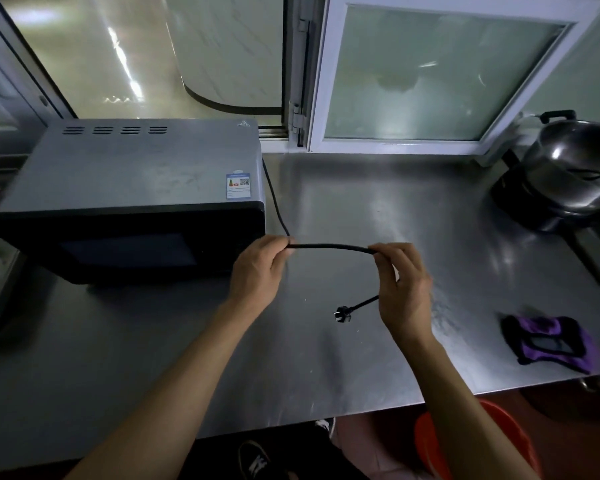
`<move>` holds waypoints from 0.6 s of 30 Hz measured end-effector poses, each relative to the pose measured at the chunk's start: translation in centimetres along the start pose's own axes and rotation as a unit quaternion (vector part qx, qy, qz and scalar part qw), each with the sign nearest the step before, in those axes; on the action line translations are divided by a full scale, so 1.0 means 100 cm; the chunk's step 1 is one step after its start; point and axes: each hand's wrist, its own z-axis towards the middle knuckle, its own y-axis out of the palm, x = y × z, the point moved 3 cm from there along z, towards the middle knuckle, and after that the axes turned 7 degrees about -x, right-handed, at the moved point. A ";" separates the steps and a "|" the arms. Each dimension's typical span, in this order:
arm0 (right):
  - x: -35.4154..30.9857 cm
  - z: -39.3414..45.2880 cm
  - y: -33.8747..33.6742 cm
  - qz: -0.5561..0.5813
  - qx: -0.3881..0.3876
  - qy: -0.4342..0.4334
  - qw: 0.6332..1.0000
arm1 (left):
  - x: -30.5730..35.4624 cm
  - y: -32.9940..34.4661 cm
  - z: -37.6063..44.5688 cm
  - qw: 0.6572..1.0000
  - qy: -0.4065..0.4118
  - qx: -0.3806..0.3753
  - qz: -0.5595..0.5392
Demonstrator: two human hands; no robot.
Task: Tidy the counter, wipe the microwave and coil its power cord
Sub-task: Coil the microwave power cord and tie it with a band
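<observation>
Steel counter (378,209) beside microwave (132,188)

Both hands hold a black rubber power cord (329,246) stretched level between them above the brushed stainless-steel bench (378,202). The left hand (257,271) pinches it near the front right corner of the grey, black-fronted microwave (129,188); the right hand (404,289) grips it further along, its fingers (392,252) curled round. Below that hand the black plug (343,314) hangs free. A crumpled purple and black cloth (551,342) lies on the bench at the right, and a shiny steel pot (572,174) stands at the far right.
</observation>
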 end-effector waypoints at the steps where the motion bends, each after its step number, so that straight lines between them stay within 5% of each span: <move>1: 0.008 0.003 0.002 -0.007 0.000 0.008 1.000 | 0.002 -0.001 0.006 1.000 0.004 0.010 -0.012; 18: 0.090 0.112 0.066 0.058 -0.058 -0.001 0.997 | 0.038 0.010 0.078 0.980 -0.052 0.145 -0.124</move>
